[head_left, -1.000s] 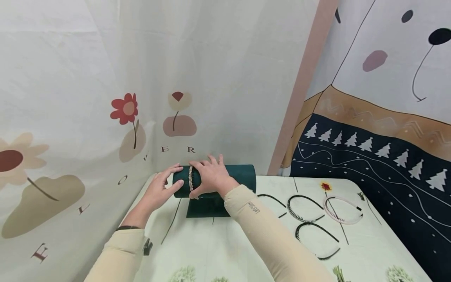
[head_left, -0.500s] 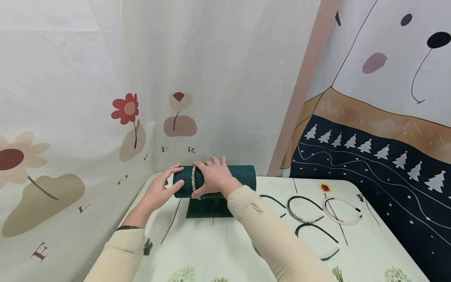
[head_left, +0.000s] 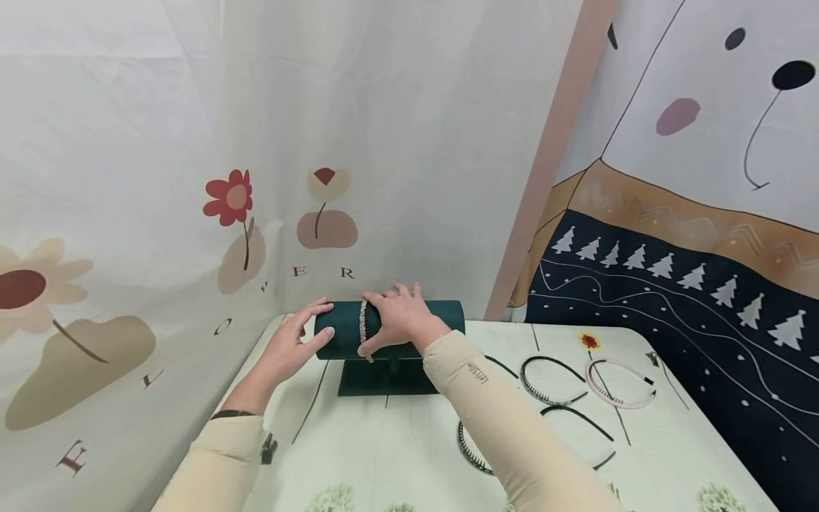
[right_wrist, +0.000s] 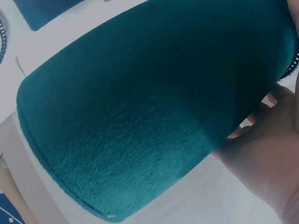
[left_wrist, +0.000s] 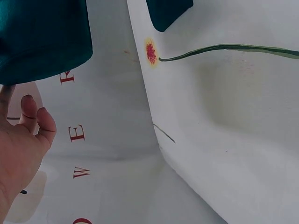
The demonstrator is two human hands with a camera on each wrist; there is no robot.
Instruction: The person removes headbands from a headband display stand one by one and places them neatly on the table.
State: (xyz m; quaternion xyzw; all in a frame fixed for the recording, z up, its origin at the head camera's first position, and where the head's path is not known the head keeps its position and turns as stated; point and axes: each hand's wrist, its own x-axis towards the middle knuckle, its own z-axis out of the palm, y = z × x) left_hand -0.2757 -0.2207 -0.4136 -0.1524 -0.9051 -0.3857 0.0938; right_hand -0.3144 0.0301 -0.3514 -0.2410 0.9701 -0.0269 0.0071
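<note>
A dark green velvet headband stand (head_left: 339, 331), a horizontal roll on a flat foot, stands at the back of the table. My left hand (head_left: 288, 347) holds the roll's left end, thumb in front and fingers over the top; its last fingers curl loosely below the roll in the left wrist view. Round the roll sits a glittery headband (head_left: 362, 323) with black teeth. My right hand (head_left: 404, 318) grips it from the right, thumb low in front and index finger up top. In the right wrist view, a strip of the headband (right_wrist: 290, 65) shows at the right edge.
Several toothed headbands lie right of the stand: a black headband (head_left: 530, 384), a pale pink headband (head_left: 590, 377) and, partly behind my right forearm, a dark headband (head_left: 468, 451). White printed cloth (head_left: 435, 178) hangs behind the table (head_left: 371, 448).
My right hand has slid the glittery headband to the right along the roll, away from the left end. My left hand stays in place on the stand.
</note>
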